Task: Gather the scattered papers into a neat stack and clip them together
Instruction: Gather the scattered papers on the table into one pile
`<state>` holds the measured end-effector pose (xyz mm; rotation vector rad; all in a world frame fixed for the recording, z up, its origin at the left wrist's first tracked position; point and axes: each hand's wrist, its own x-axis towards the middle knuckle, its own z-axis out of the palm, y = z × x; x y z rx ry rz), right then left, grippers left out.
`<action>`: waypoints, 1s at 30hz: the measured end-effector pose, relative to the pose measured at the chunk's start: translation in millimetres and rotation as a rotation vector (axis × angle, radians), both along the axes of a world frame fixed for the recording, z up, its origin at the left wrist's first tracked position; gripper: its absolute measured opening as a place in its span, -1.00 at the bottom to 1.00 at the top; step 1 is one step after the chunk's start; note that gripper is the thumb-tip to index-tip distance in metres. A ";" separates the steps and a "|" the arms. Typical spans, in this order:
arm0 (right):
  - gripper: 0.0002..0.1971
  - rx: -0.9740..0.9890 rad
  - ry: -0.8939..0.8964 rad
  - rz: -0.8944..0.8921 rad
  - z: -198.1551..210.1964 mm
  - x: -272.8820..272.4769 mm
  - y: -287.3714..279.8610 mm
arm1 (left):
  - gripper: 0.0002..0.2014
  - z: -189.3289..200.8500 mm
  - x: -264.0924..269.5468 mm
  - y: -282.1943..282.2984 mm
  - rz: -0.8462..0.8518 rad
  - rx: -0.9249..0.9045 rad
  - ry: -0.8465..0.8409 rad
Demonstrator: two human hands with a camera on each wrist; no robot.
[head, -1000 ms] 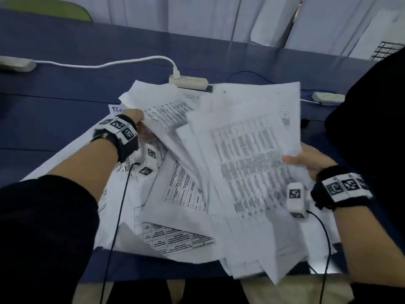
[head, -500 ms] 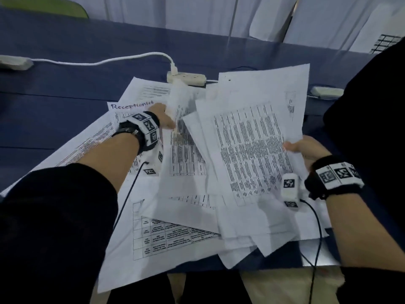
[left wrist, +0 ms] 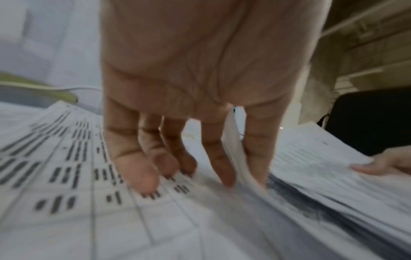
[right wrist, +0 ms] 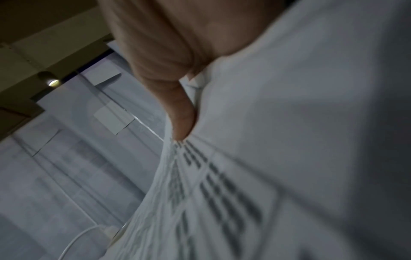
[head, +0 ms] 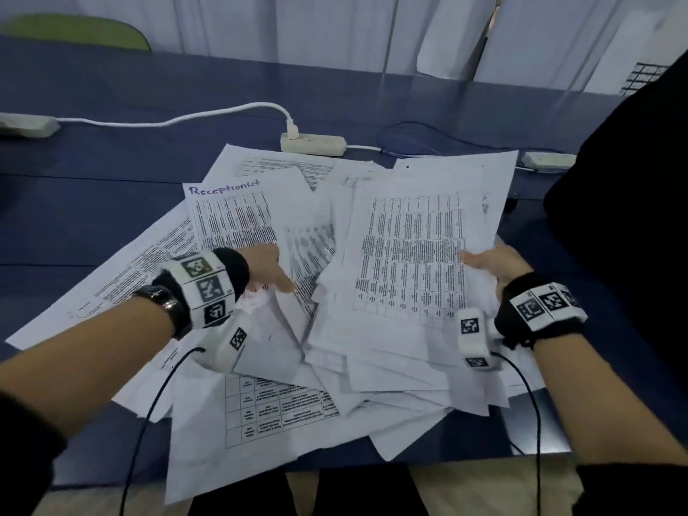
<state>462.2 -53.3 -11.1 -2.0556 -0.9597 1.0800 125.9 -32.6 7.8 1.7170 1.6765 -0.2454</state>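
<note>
White printed papers (head: pixel 238 225) lie scattered in overlapping layers on a dark blue table (head: pixel 93 202). My right hand (head: pixel 487 262) grips a thick, uneven bundle of papers (head: pixel 413 255) by its right edge and holds it tilted above the pile. The right wrist view shows the thumb (right wrist: pixel 180 112) pressed on the bundle (right wrist: pixel 289 140). My left hand (head: pixel 268 270) is at the bundle's left edge, its fingers (left wrist: pixel 131 158) pointing down onto the sheets. One blurred sheet (left wrist: pixel 235 149) stands pinched between two of them. The sheet (head: pixel 309 247) also shows blurred in the head view.
A white power strip (head: pixel 312 143) with a plugged cable lies just behind the papers. Another strip (head: pixel 26 124) sits far left and a small white block (head: pixel 547 160) at the right. A black mass (head: pixel 633 217) fills the right side. Sheets overhang the table's near edge (head: pixel 231 459).
My left hand has drawn back from the far side of the pile to the bundle's left edge, bringing a sheet with it. The bundle in my right hand has tilted lower.
</note>
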 end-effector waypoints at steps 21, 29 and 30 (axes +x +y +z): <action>0.01 0.119 0.391 0.031 -6.2 -25.1 -13.4 | 0.04 -22.5 3.6 34.2 0.594 -0.120 -0.786; -0.52 0.305 0.553 0.047 10.7 -52.4 -18.3 | -0.64 -4.3 4.6 16.2 0.596 -0.074 -1.369; -0.58 0.308 0.495 0.064 12.6 -56.1 -18.0 | -0.63 -2.7 7.4 16.6 0.577 -0.085 -1.355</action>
